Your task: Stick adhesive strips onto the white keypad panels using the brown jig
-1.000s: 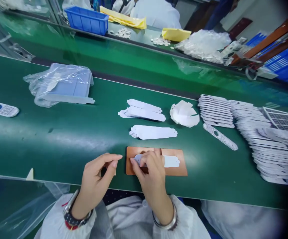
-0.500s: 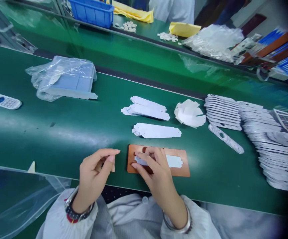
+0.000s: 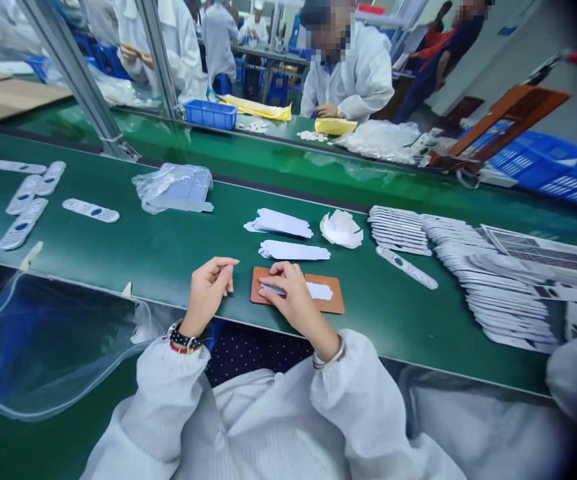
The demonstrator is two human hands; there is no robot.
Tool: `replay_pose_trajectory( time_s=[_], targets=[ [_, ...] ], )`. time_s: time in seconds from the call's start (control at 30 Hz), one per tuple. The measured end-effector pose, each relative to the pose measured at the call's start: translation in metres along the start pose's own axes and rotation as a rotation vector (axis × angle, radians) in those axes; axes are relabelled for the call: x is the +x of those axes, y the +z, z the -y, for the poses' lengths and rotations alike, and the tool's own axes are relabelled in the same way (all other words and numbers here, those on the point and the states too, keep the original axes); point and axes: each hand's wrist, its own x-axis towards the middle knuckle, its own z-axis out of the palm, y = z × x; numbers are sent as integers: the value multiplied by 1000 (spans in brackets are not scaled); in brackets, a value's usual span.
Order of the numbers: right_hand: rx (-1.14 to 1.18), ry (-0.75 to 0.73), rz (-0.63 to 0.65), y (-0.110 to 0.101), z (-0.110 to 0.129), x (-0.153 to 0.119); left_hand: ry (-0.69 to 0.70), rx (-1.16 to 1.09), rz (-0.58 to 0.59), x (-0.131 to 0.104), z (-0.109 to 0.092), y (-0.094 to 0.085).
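A thin white cut-out strip lies on a brown rectangular board at the table's near edge. My right hand is over the board's left part, its thumb and fingers closed about the strip's left end and covering part of it. Left of the board, my left hand hovers with thumb and forefinger pinched together; whatever may be between the tips is too small to make out. Just beyond the board are two piles of similar strips, a nearer pile and a farther pile.
A crumpled white paper piece stands right of the piles. Stacked remote-control faceplates and a single faceplate lie farther right. A plastic-wrapped stack and several faceplates are leftward. Across a divider, a person works near a blue basket.
The head view has tilted up and widened, bringing in people across the table and faceplates at left. My hands keep nearly the same places by the board; the left stays pinched.
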Motion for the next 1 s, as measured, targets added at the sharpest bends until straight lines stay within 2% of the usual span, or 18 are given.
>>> replay_pose_trajectory(
  time_s=[0.27,0.57,0.73,0.87,1.0],
  targets=[
    [-3,-65,-64,3,-2,-1,68,-15,0,1,0,0],
    [3,-9,-16,1,-2,-1,10,77,26,-2,3,3],
    [-26,2,-69,4,-3,-6,-36,137,27,-6,4,0],
    [-70,-51,-124,6,-2,-12,7,237,58,-7,1,-1],
    [-145,-61,-157,5,-1,-19,30,238,103,-6,-3,-1]
  ],
)
